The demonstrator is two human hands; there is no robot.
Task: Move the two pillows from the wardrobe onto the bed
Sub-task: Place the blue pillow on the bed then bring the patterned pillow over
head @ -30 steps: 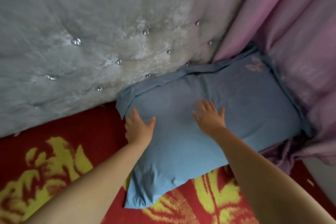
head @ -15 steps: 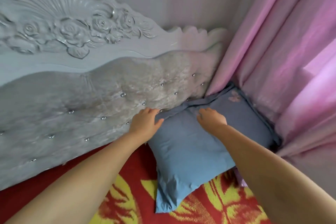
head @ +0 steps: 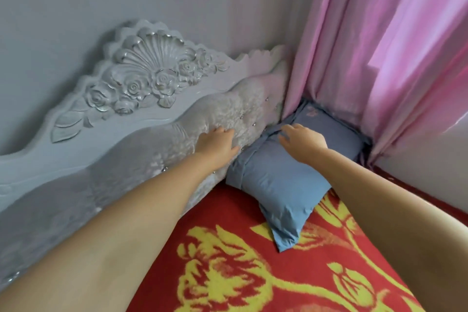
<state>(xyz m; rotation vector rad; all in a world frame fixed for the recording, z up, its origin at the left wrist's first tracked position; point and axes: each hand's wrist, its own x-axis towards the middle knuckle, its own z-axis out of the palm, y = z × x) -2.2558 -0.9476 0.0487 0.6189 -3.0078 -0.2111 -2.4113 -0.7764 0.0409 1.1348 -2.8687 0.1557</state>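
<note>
While the blue pillow (head: 286,180) lay at the head corner of the bed (head: 228,248), wedged between the padded headboard (head: 157,159) and the pink curtain (head: 367,71), both hands had drawn back from where they were a second before. Then, both palms pressed flat on the middle of the pillow; half a second ago they had reached its far edge by the headboard. Now the left hand (head: 215,145) rested against the tufted headboard just beside the pillow's near corner, fingers (head: 222,132) loosely spread and grasping nothing. The right hand (head: 304,142) lay on the pillow's upper edge, fingers slack on the cloth, with no clear pinch visible. The carved shell and roses of the headboard had come into view above. Only one pillow was visible.
</note>
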